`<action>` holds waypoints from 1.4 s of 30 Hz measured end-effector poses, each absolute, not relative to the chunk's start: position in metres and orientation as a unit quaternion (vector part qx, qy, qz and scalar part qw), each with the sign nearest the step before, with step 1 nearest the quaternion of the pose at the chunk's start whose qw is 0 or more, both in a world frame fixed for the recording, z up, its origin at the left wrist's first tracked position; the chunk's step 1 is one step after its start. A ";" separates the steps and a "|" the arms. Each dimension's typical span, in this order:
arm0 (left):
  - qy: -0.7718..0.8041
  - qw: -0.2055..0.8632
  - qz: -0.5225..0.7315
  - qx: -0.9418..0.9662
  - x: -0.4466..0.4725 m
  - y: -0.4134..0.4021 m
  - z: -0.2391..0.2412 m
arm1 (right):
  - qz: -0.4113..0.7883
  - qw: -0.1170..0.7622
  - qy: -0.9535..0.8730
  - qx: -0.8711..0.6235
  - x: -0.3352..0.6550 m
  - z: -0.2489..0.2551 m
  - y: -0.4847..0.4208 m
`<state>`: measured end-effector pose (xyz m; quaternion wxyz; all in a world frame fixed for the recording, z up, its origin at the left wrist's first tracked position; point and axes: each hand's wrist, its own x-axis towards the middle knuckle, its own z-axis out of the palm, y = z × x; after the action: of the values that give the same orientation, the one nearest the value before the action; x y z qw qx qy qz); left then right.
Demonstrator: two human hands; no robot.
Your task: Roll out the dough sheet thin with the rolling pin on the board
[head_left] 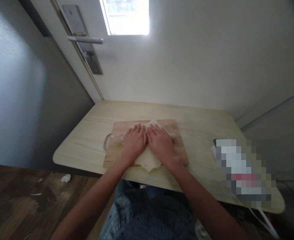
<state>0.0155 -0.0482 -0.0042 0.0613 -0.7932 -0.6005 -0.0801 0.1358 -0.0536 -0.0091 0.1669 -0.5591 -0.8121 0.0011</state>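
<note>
Both hands lie flat, palms down and side by side, thumbs nearly touching. The left hand and right hand have their fingers stretched forward and close together, closed round nothing. They press on what looks like a thin pin; only its ends show beyond the knuckles, so I can't be sure. Under it is a pale sheet of dough, which pokes out past the fingertips and below the wrists. The dough sits mid-board, and the board lies square on the table, with a metal loop at its left edge.

From here it looks like the flattening is part done: the sheet is thin but uneven in outline. Another pass would call for even weight from both palms and keeping the board from sliding.

On the table's right end lies a dark flat thing. A door handle shows on the far left.
</note>
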 end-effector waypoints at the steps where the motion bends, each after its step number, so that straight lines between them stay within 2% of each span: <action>1: -0.603 0.056 -0.075 -0.792 0.016 -0.040 -0.003 | -0.003 0.162 -0.808 -0.566 0.134 -0.008 -0.046; 9: -0.613 0.019 -0.031 -0.789 0.013 0.021 0.001 | 0.017 0.081 -0.779 -0.621 0.120 0.008 0.004; 22: -0.663 -0.036 -0.069 -0.744 0.016 0.072 0.005 | 0.051 0.063 -0.751 -0.655 0.116 0.025 0.051; 36: -0.695 -0.031 -0.099 -0.711 0.016 0.040 0.000 | 0.010 0.085 -0.755 -0.650 0.113 0.014 0.020; 42: -0.658 0.029 -0.126 -0.742 0.016 -0.005 -0.003 | -0.049 0.149 -0.769 -0.619 0.121 -0.012 -0.013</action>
<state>0.0164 -0.0052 -0.0029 0.0292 -0.7416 -0.6582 -0.1263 0.1211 -0.0135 -0.0122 0.1488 -0.6193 -0.7693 -0.0493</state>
